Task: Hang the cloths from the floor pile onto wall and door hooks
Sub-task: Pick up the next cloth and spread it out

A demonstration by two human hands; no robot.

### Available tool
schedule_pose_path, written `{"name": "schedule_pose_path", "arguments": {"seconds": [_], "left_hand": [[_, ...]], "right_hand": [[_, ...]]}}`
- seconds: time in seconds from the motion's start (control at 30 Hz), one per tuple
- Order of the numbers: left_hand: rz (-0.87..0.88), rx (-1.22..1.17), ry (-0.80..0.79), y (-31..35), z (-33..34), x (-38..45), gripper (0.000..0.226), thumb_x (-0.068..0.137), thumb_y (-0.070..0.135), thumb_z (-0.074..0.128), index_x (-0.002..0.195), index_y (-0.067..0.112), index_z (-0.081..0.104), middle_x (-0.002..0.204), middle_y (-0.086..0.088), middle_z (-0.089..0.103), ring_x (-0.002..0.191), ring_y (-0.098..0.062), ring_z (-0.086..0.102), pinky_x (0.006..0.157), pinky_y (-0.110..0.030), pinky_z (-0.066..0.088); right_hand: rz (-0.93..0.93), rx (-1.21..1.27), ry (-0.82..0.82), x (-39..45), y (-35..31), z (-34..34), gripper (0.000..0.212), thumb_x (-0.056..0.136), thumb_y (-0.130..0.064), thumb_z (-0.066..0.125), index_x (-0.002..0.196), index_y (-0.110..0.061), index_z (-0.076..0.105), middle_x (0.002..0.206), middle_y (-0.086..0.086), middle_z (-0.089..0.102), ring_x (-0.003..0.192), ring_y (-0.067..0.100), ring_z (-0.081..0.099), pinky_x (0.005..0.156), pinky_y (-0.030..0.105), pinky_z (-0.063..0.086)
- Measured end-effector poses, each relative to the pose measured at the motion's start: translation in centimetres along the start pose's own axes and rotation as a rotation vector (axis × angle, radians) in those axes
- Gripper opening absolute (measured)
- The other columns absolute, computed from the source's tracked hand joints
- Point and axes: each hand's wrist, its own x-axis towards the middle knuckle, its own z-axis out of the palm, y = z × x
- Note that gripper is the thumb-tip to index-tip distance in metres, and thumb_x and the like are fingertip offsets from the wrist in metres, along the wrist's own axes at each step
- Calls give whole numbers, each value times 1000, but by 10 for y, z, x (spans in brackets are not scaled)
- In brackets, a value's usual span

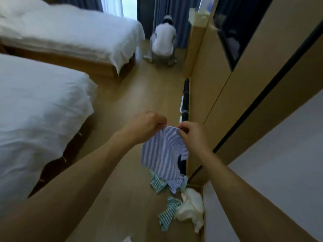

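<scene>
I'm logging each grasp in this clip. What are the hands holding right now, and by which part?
Both hands, left hand and right hand, pinch the blue-striped cloth by its top edge, one at each end; the rest hangs below.

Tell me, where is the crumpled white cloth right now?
In the head view, the crumpled white cloth lies on the wooden floor at lower right, against the wall, beside a green-striped cloth.

Blue-and-white striped cloth (164, 152); green-and-white striped cloths (158, 183) lying on the tan wooden floor (132, 102); a plain white cloth (191, 206) lying beside them. White bedding (38, 109) is covering both beds; dark blue curtains (167, 13) are hanging behind.
</scene>
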Motion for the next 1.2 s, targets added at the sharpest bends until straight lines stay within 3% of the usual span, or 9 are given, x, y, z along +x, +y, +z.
{"name": "schedule_pose_path", "arguments": {"seconds": [0.17,0.33,0.43,0.5,0.63,0.73,0.87,1.0,1.2], "left_hand": [[-25,89,129,-1,-79,-12,14,95,23,51,91,19,63,100,2,55,83,-17,54,70,-34,47],[-172,3,193,9,-100,-32,12,93,23,54,105,26,51,88,9,58,76,-12,54,58,-25,39],[-260,23,281,18,-110,-49,12,92,13,49,100,20,55,91,-3,64,83,-21,60,69,-37,49],[-324,50,354,21,-119,-64,9,93,12,48,92,17,56,91,-5,64,85,-23,61,72,-36,48],[-407,139,437,31,-136,-107,10,97,17,48,88,21,46,89,-7,64,81,-23,60,61,-25,34],[-497,284,456,42,-145,-150,16,99,28,45,87,27,34,84,-5,62,72,-21,55,57,-27,29],[-669,426,461,61,-155,-220,23,100,46,38,85,30,31,62,8,40,54,-10,38,49,-28,23],[-806,619,468,82,-165,-299,27,98,43,44,82,29,28,55,10,28,46,-10,31,45,-25,12],[-992,784,516,116,-176,-418,18,97,36,49,86,25,39,62,-2,54,52,-26,54,44,-29,28]], "right_hand": [[-88,-47,-81,22,-57,-49,13,92,-19,62,81,-21,69,79,-7,66,76,8,61,65,24,44],[-255,-44,-78,26,-115,-60,18,90,-21,62,74,-29,66,70,-10,62,70,5,58,63,25,44],[-356,-57,-103,23,-144,-58,19,90,-19,61,72,-19,66,65,-5,60,65,9,56,61,31,43],[-432,-78,-119,20,-161,-60,18,89,-18,60,71,-16,65,66,-3,60,66,12,56,65,34,46],[-614,-61,-165,3,-193,-64,17,89,-24,63,74,-18,66,67,-10,60,63,0,52,59,18,39],[-734,-43,-231,-18,-220,-56,18,90,-29,64,81,-15,71,74,-7,65,68,2,55,63,21,41],[-879,-33,-332,-57,-259,-33,21,92,-31,62,86,-13,72,80,-4,69,75,8,61,72,30,50],[-1001,2,-397,-104,-299,-2,20,91,-30,63,83,-15,73,77,-3,71,72,8,63,73,27,50],[-1176,58,-503,-193,-359,41,22,92,-28,61,83,-13,73,76,-2,71,71,11,62,71,27,47]]}}
